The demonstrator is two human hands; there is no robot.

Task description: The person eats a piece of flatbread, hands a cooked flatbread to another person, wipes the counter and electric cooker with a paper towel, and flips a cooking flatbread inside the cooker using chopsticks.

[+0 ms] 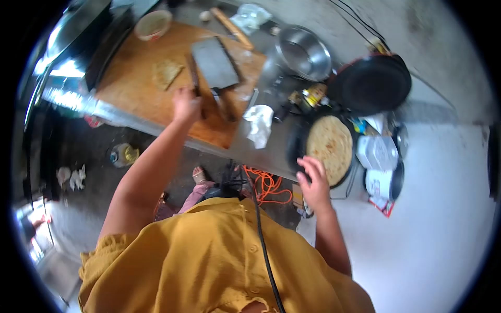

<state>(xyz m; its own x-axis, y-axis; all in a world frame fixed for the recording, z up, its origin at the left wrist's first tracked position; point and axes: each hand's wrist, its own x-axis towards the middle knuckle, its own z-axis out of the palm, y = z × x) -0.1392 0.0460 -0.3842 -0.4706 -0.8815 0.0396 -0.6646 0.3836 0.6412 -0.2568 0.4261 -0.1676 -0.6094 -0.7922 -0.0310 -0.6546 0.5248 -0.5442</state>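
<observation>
Over the wooden board [138, 68], my left hand [187, 106] is at the lower end of a long dark utensil [193, 75]. Blur hides whether its fingers grip it. A cleaver [215, 62] lies flat just to the right, and a piece of flatbread [167, 74] lies to the upper left of the hand. My right hand [313, 180] is open and empty, its fingers apart at the lower left edge of a black pan [297, 146]. A round, browned flatbread [330, 146] fills the pan.
A bowl [153, 25] and rolling pin [232, 28] are at the board's far side. A steel pot [303, 53], an upright dark pan [371, 86], crumpled white paper [259, 125] and clear plastic containers [377, 153] surround the pan. Orange cord [266, 185] lies on the floor.
</observation>
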